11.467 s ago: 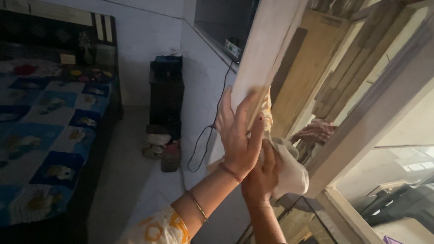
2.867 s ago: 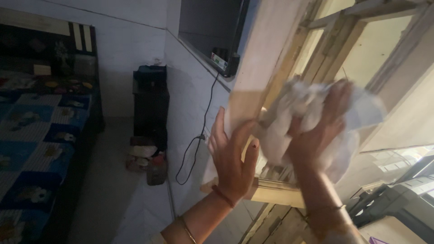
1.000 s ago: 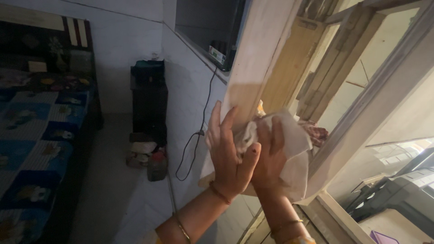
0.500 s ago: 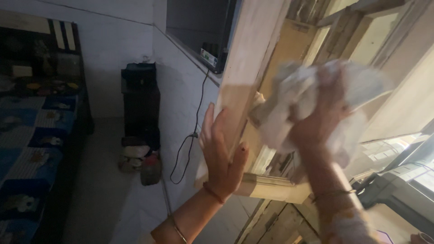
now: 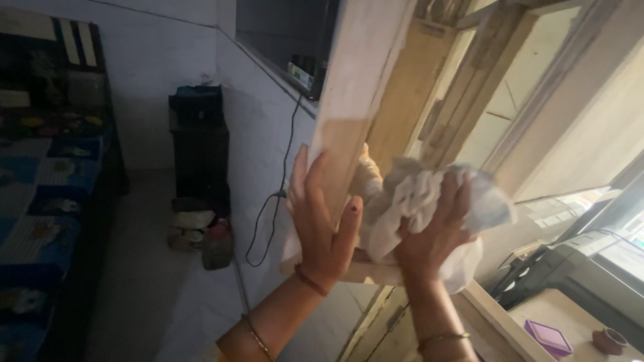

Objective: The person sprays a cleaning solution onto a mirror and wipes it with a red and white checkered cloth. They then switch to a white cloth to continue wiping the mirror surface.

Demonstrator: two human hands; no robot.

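Starting at the far left of the frame, a bed with a blue patterned quilt runs along the edge, and a dark cabinet stands against the white tiled wall in the upper left, with a small heap of bags on the floor at its foot. A black cable hangs down the wall just right of that. Near the centre, the left hand is spread flat, fingers straight and pointing up, its palm pressed against the edge of the open wooden window shutter, which tilts up toward the top of the frame. Just beside it, the right hand is clenched around a crumpled white cloth, pressing the cloth against the inner face of the shutter at centre right. At the lower right, beyond the window frame, a purple container and a small brown pot sit on a surface outside.
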